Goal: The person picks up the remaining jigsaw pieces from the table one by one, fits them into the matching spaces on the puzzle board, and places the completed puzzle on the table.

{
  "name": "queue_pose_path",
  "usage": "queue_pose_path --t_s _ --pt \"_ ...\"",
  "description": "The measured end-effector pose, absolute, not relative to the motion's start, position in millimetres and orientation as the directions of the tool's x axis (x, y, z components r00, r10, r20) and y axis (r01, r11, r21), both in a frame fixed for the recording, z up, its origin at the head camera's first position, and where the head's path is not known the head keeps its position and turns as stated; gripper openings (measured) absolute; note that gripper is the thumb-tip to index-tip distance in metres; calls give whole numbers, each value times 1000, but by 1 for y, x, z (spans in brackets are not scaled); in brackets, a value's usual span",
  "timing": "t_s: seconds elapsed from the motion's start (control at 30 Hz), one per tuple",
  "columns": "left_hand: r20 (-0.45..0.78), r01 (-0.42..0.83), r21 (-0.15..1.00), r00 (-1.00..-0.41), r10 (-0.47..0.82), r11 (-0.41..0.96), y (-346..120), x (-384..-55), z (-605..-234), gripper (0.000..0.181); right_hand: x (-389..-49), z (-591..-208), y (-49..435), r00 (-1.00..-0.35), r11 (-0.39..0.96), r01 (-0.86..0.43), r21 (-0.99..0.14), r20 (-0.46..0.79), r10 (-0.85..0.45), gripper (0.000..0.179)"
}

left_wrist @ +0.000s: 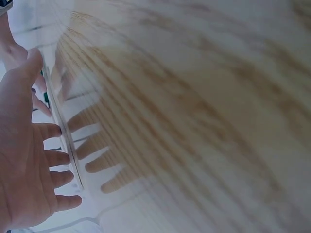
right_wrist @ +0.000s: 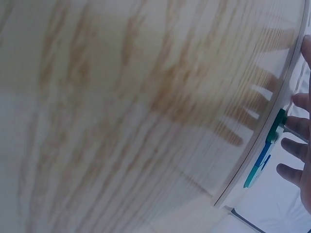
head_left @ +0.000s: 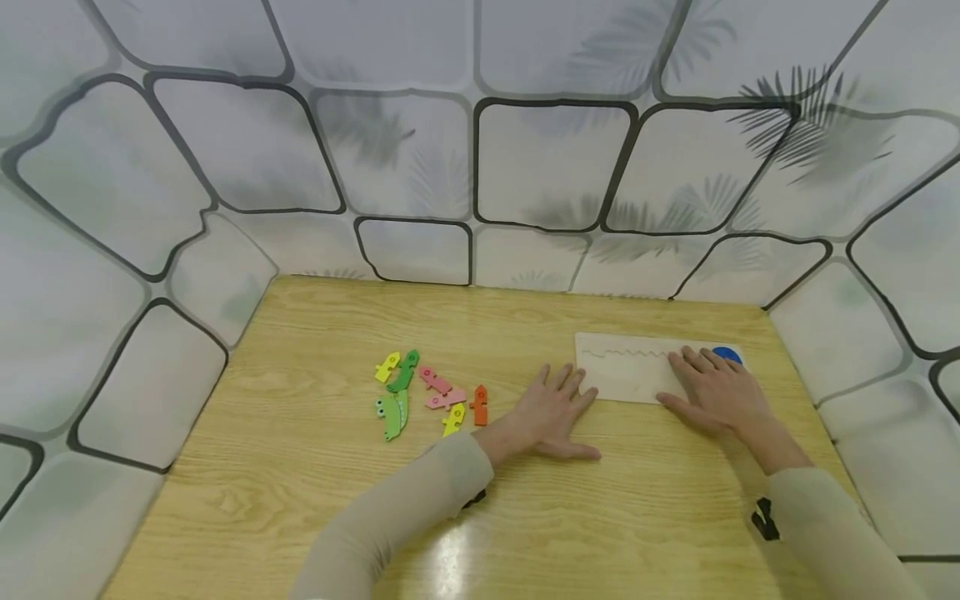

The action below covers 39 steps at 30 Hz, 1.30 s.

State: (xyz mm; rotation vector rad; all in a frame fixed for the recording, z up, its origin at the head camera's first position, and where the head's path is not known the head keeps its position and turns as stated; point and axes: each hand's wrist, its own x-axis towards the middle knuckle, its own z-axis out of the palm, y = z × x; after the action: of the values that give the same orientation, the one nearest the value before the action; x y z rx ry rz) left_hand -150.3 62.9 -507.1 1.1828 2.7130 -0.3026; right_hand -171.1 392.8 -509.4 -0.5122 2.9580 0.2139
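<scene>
A pale rectangular board [head_left: 622, 379] with a wavy line along it lies at the right of the table. Over its right part my right hand [head_left: 716, 390] is spread, fingers straight, partly covering a blue piece [head_left: 727, 355]. Green and blue pieces [right_wrist: 276, 127] also show on the board in the right wrist view. My left hand [head_left: 551, 414] lies with fingers fanned out at the board's lower left corner. In the left wrist view its fingertips are by the board's edge [left_wrist: 68, 141]; whether they touch it, I cannot tell. Neither hand holds anything.
Left of my left hand lie several puzzle pieces: a green crocodile head [head_left: 392, 414], a green piece [head_left: 405, 371], yellow pieces [head_left: 387, 367], pink pieces [head_left: 435, 381] and an orange piece [head_left: 480, 406]. A patterned cloth wall [head_left: 555, 167] encloses the wooden table [head_left: 300, 467].
</scene>
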Motion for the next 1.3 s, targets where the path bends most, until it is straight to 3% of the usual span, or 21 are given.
queue_pose_path --t_s 1.3 --pt "-227 740 -107 -668 709 664 41 -143 -504 101 -164 -511 371 -927 920 -374 114 -90 -365 84"
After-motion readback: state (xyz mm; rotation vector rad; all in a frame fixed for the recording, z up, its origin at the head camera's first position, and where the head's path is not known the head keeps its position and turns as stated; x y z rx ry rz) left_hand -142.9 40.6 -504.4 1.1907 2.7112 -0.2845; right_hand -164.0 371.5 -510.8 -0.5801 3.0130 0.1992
